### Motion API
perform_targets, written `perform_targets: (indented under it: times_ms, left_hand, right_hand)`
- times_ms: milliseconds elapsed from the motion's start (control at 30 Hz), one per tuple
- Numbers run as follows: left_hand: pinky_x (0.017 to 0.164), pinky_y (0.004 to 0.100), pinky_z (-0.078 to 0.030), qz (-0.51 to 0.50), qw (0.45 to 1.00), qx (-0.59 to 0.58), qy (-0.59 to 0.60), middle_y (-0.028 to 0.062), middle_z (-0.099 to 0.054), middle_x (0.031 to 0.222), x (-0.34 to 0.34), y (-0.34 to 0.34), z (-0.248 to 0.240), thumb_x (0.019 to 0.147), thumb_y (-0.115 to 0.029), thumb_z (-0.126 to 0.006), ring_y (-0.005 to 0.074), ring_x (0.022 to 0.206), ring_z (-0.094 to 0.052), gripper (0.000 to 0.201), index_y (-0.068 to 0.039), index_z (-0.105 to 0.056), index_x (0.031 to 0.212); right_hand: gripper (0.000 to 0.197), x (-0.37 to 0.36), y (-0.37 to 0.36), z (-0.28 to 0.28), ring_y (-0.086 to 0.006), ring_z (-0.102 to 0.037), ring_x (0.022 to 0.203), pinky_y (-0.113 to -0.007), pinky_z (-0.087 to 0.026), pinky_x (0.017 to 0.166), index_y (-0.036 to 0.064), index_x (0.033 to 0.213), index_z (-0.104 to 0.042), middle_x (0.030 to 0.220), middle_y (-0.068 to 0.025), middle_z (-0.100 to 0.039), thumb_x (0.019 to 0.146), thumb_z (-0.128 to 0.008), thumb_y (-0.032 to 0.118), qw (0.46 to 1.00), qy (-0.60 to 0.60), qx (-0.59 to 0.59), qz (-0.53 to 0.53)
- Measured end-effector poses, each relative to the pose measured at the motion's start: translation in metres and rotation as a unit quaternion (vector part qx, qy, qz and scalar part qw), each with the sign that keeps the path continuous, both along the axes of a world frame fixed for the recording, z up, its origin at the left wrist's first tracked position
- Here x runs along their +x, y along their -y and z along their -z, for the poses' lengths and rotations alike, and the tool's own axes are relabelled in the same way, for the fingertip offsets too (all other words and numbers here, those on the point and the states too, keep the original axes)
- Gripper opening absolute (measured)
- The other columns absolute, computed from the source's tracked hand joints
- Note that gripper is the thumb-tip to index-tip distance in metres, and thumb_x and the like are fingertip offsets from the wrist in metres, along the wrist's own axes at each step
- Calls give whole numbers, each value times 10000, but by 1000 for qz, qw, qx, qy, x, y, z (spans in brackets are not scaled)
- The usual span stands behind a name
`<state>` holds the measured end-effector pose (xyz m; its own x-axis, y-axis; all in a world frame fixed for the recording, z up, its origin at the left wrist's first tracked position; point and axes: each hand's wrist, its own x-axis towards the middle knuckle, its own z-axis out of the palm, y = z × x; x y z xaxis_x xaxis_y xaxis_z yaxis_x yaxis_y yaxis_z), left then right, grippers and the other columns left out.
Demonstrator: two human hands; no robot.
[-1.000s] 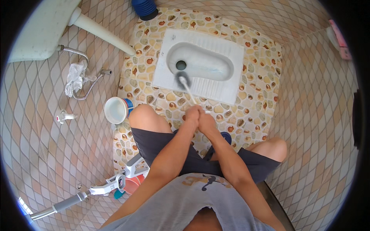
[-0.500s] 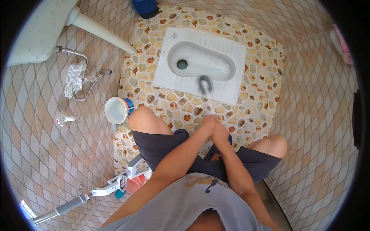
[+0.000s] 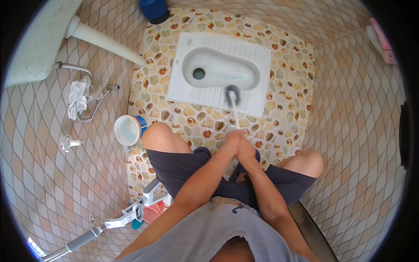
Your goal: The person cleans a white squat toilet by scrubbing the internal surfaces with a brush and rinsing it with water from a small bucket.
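Note:
I squat before a white squat toilet pan point(image 3: 174, 83) set in the floor, its drain hole at the left of the bowl. Both my hands are clasped together around the white handle point(image 3: 236, 114) of a toilet brush. My left hand point(image 3: 233, 139) is the farther one on the handle, and my right hand point(image 3: 245, 151) is pressed close beside it, nearer to me. The dark brush head point(image 3: 232, 94), smeared by motion, is over the ribbed near side of the pan, next to the bowl's near rim.
A white bucket point(image 3: 128, 130) stands left of my knee. Behind it a tap point(image 3: 70, 143) juts from the tiled wall. A cistern point(image 3: 35, 39) and its pipe point(image 3: 104, 42) are upper left, a blue ribbed container point(image 3: 153, 9) far left. A grey-white pole point(image 3: 83, 240) leans lower left.
The view has shifted, so the surroundings sit slightly farther left. Against the pan, the brush head and my hands have moved a little to the right. Both hands keep their hold.

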<state>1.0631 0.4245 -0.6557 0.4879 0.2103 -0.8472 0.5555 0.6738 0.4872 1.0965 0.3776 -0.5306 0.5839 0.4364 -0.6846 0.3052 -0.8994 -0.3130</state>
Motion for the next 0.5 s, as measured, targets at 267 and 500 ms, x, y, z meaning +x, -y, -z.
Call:
perform_targets:
  times_ms: [267, 500]
  left_hand:
    - [731, 443, -531, -36, 993, 72, 88, 140, -653, 871, -23, -47, 34, 809, -126, -603, 285, 799, -638, 138, -26, -648, 893]
    - [683, 432, -531, -165, 971, -175, -9, 114, -618, 780, -2, -48, -22, 852, -169, -583, 282, 730, -624, 120, -56, -611, 823]
  right_hand:
    - [271, -7, -30, -21, -394, -675, 853, -501, -538, 746, 23, 1099, -582, 939, -212, -686, 879, -548, 178, 999, 21, 44, 13]
    - [324, 4, -16, 26, -412, -671, 853, -506, -536, 759, -12, 1092, -571, 933, -242, -678, 823, -611, 164, 994, 39, 99, -28]
